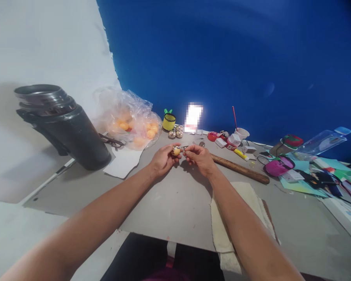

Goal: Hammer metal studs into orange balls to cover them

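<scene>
My left hand [165, 159] is closed round a small yellowish ball [176, 150] with dark and gold patches on its surface. Close beside it, my right hand [199, 157] pinches thumb and forefinger together near the ball; whatever is between those fingertips is too small to name. Just beyond both hands, several shiny, patterned gold balls [175, 134] sit in a cluster on the grey table [169, 207]. A wooden stick [241, 168] lies to the right of my right hand.
A large dark flask [64, 128] and a clear bag of orange fruit [134, 125] stand left. At the back are a yellow pouch [169, 122] and a blurred bright screen [193, 117]. A cream cloth [224, 214] lies under my right forearm. Right: a paper cup [242, 133], purple pouch [278, 166].
</scene>
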Tool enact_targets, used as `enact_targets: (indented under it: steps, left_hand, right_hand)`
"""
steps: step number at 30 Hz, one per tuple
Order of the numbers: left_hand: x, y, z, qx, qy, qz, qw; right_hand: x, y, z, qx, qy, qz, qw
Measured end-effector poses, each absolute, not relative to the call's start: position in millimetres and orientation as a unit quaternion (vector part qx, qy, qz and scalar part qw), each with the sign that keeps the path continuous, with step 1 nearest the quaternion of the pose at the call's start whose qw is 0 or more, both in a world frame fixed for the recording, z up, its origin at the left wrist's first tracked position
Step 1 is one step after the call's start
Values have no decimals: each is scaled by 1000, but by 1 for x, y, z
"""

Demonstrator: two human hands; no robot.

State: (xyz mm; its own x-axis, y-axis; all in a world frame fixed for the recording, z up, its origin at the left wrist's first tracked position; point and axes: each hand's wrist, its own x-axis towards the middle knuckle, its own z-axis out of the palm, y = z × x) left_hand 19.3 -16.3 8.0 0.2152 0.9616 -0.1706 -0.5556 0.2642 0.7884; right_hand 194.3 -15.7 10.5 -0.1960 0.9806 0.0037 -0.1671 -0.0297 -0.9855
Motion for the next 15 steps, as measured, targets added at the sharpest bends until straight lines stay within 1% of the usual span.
enact_targets:
  steps: [9, 13, 15]
  left_hand:
    - [21, -18, 4, 390, 310, 514, 699]
    - [20, -19, 2, 473, 366, 481, 641]
    - [19, -21, 2, 482, 391, 477, 623]
  right_hand:
    - [195, -16, 11, -415, -500, 585, 485]
    - [196, -16, 11, -415, -505, 582, 485]
    - [197, -15, 11, -415, -505, 583, 483]
